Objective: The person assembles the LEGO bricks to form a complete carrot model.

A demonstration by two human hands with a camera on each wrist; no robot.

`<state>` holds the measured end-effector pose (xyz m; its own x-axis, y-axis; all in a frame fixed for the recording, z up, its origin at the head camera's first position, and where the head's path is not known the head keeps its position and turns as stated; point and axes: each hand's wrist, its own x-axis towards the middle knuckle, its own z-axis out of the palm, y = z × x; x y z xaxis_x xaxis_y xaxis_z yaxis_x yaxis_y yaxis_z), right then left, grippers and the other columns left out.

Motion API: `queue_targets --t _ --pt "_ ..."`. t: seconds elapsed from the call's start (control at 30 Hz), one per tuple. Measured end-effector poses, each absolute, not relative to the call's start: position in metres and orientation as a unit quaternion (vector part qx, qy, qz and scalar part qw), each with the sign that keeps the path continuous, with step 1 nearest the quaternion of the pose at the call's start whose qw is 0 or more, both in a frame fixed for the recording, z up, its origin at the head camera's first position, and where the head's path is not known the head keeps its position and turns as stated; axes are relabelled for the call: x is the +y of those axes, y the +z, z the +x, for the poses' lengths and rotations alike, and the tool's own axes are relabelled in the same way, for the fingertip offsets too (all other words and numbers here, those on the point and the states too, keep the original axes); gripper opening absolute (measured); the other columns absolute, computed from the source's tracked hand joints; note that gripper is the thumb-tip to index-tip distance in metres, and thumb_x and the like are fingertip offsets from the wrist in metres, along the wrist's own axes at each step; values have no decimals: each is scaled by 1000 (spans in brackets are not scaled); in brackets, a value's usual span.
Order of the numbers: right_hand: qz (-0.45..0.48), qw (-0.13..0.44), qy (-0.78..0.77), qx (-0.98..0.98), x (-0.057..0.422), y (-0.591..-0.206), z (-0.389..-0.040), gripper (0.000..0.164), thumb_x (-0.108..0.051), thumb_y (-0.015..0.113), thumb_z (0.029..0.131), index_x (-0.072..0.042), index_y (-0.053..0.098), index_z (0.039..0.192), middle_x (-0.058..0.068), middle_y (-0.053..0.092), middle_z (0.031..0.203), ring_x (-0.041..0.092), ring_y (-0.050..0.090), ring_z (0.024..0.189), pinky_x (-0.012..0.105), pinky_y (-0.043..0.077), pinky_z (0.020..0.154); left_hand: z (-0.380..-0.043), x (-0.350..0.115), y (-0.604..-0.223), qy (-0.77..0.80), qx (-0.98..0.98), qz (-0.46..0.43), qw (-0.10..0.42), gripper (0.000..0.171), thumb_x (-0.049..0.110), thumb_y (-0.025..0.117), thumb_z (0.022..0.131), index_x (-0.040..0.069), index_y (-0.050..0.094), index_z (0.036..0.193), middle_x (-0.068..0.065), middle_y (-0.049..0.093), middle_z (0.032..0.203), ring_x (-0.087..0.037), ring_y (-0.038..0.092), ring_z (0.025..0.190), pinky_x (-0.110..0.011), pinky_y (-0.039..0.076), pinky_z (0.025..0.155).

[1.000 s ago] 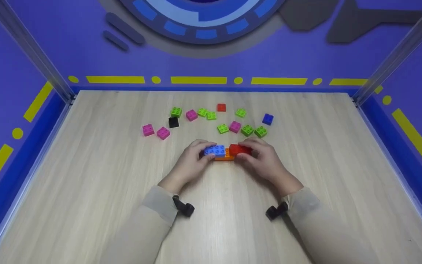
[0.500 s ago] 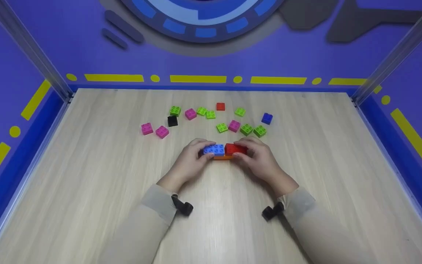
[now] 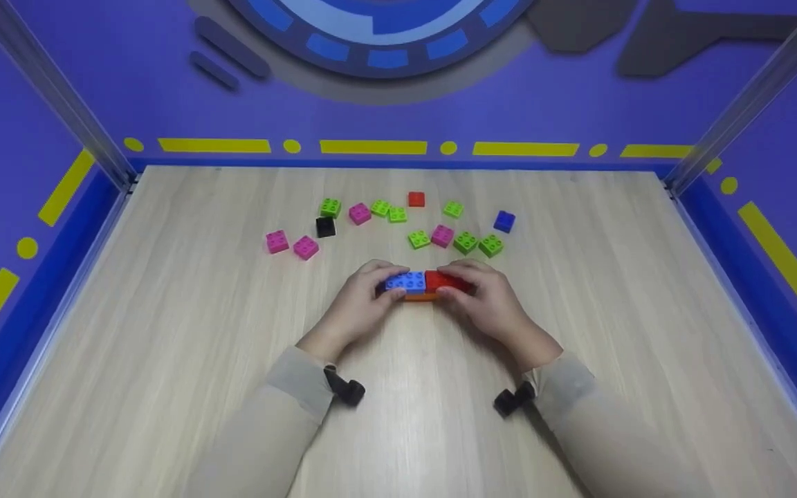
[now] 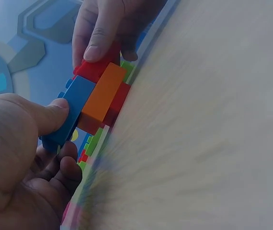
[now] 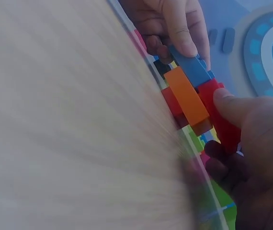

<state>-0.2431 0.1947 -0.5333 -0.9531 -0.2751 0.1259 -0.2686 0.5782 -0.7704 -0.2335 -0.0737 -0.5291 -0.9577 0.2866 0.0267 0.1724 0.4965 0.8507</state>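
Note:
My left hand (image 3: 362, 303) pinches the light blue brick (image 3: 406, 281) between thumb and fingers. From the other side, my right hand (image 3: 487, 301) grips the red brick (image 3: 436, 281), which lies end to end with the blue one. Both sit on top of an orange brick (image 4: 105, 91), and each overhangs an end of it in the wrist views. Below the orange piece, another red brick (image 5: 174, 104) rests near the table surface. Fingers hide much of the upper red brick in the head view.
Behind the hands lie several loose small bricks: green ones (image 3: 465, 242), pink ones (image 3: 306, 247), a red one (image 3: 416, 199), a dark blue one (image 3: 504, 221) and a black one (image 3: 326, 227). The wooden table (image 3: 398, 415) is bounded by blue panels (image 3: 385, 117).
My right hand has moved left with the upper red brick, closing the gap that showed orange studs, and the brick now meets the blue one. My left hand has stayed nearly in place.

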Motion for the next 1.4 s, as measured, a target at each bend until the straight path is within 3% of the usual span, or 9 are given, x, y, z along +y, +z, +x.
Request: queue_targets --t 0.37,0.77,0.9,1.03,1.23,1.4 --pt "-181 15 -411 893 192 -523 -243 40 -21 84 104 -11 79 143 14 76 145 36 71 141 54 55 124 -234 -72 -527 479 865 137 61 43 23 73 112 16 71 154 -11 64 156 -34 61 151 -51 43 134" --pt "-195 7 -410 891 190 -529 -244 40 -27 81 107 -12 79 143 10 75 141 31 71 137 52 57 122 -235 -77 -532 491 858 143 50 44 26 76 110 17 71 153 -10 64 156 -31 61 150 -51 43 134" --pt "-192 10 -411 891 190 -530 -243 41 -28 81 107 -14 78 145 9 74 143 30 71 138 51 57 122 -238 -80 -536 514 847 131 26 46 25 76 108 15 71 152 -11 64 155 -29 67 131 -47 53 120" --pt "-185 16 -414 891 190 -530 -242 41 -28 81 106 -17 78 145 7 73 143 29 70 138 51 57 122 -243 -87 -536 547 831 93 -25 44 17 74 108 10 71 151 -15 62 155 -22 67 108 -34 57 101" --pt "-180 19 -420 890 191 -531 -243 42 -28 83 105 -17 78 146 6 73 143 29 69 139 52 56 123 -252 -104 -537 565 817 1 -114 45 11 73 107 5 67 152 -17 57 157 -18 63 96 -24 53 89" --pt "-183 16 -415 891 191 -530 -243 42 -27 82 105 -14 78 145 9 73 143 30 69 138 52 57 122 -259 -123 -538 561 814 -66 -134 50 12 71 108 3 61 156 -17 51 159 -18 60 97 -23 50 88"
